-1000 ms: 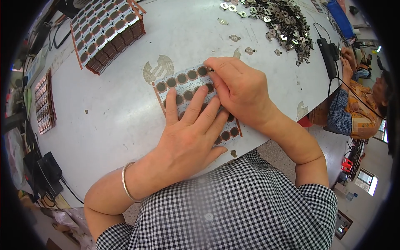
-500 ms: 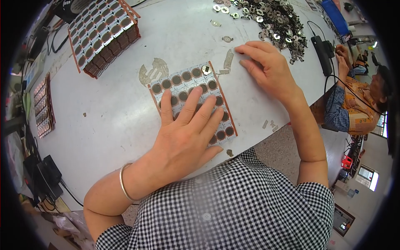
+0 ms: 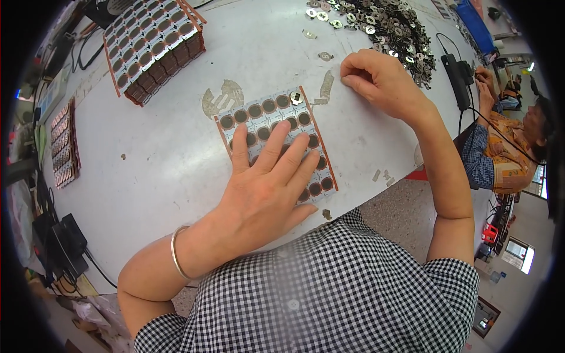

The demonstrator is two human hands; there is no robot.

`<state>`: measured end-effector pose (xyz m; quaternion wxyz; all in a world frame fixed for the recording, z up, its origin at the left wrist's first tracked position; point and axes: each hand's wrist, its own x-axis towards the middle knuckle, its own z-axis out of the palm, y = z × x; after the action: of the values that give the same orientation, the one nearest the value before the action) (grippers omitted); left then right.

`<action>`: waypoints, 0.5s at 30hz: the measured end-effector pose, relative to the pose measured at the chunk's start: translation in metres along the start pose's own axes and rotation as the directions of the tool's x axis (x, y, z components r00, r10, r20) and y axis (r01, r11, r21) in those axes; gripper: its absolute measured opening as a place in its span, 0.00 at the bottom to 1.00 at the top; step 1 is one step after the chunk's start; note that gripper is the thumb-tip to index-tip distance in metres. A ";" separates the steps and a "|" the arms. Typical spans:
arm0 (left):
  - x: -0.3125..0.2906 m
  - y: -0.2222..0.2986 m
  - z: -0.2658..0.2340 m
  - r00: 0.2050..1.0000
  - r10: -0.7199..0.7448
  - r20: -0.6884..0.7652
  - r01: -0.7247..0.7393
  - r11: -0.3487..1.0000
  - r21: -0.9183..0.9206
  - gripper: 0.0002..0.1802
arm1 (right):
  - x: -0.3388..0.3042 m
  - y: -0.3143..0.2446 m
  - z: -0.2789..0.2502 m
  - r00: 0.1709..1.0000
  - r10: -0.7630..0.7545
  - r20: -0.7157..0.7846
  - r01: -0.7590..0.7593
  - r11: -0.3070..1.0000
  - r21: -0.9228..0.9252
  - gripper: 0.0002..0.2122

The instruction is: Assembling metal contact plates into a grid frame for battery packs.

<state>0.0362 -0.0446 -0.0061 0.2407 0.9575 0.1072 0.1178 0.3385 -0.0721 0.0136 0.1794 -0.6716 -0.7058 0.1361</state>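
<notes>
A panel of round dark circuit boards (image 3: 269,106) with reddish-brown side rails lies tilted on the table in front of me. My left hand (image 3: 259,182) rests flat across it with fingers spread, covering much of its middle and lower rows. One shiny metal clip (image 3: 296,97) sits on the board at the panel's far right corner. Beyond and to the right of the panel, my right hand (image 3: 382,82) is over the table, its thumb and fingers brought together. What they pinch, if anything, is hidden. Near it lies a loose metal clip (image 3: 325,56).
A heap of metal clips (image 3: 406,41) covers the far right. At the far left stands a tall stack of similar panels (image 3: 159,41); a smaller stack (image 3: 63,144) is at the left edge. A black power strip (image 3: 453,82) and a co-worker (image 3: 506,147) are to the right.
My right hand has moved slightly right and away from me, and its fingers have curled from apart to closed. My left hand stays on the panel; the view has shifted a little.
</notes>
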 end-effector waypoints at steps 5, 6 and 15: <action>0.000 -0.001 0.001 1.000 -0.003 -0.001 0.003 1.000 -0.010 0.40 | -0.004 -0.005 -0.004 1.000 -0.003 -0.031 0.000 0.993 -0.120 0.04; 0.001 -0.001 0.001 1.000 -0.005 -0.001 0.005 1.000 -0.011 0.40 | -0.004 -0.001 -0.004 1.000 -0.004 -0.031 0.000 0.993 -0.122 0.04; 0.001 0.000 0.001 1.000 -0.001 0.002 0.001 1.000 -0.008 0.40 | -0.007 0.018 -0.013 0.865 0.481 0.141 -0.483 0.725 0.492 0.09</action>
<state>0.0375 -0.0448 -0.0069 0.2446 0.9565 0.1071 0.1172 0.3602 -0.0789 0.0170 0.3082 -0.7591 -0.4453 0.3613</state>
